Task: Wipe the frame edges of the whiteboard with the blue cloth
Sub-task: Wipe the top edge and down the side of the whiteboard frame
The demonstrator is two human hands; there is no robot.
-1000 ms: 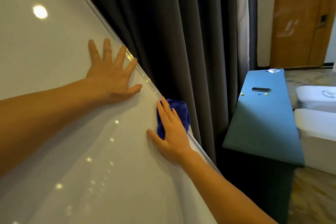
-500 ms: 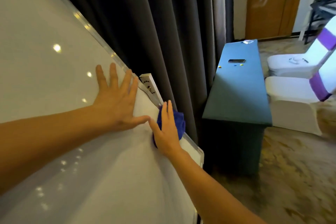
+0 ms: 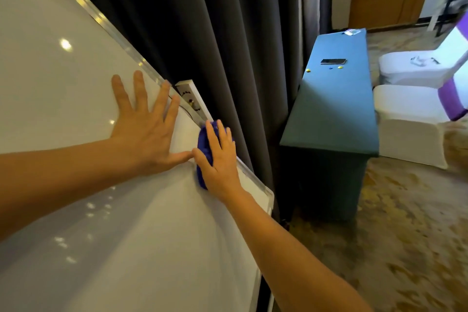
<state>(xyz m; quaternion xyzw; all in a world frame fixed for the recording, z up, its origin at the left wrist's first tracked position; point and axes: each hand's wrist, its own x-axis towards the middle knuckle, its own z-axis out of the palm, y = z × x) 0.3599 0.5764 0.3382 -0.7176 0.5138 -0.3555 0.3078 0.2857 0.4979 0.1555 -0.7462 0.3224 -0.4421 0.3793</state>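
The whiteboard (image 3: 63, 109) fills the left of the head view, its silver frame edge (image 3: 119, 40) running diagonally down to a lower corner (image 3: 266, 192). My left hand (image 3: 144, 129) lies flat on the board with fingers spread, just inside the frame. My right hand (image 3: 217, 159) presses the blue cloth (image 3: 203, 142) against the board beside the frame edge, fingers flat over it. Most of the cloth is hidden under that hand. The thumbs of both hands nearly touch.
Dark grey curtains (image 3: 215, 33) hang right behind the board. A white tray piece (image 3: 192, 99) sticks out behind the frame. To the right stands a blue-covered table (image 3: 331, 114) with a phone (image 3: 333, 61), then white-covered chairs (image 3: 410, 119) on patterned floor.
My right hand has slid the blue cloth down the frame edge toward the lower corner. My left hand has followed lower on the board, and the view has tilted down.
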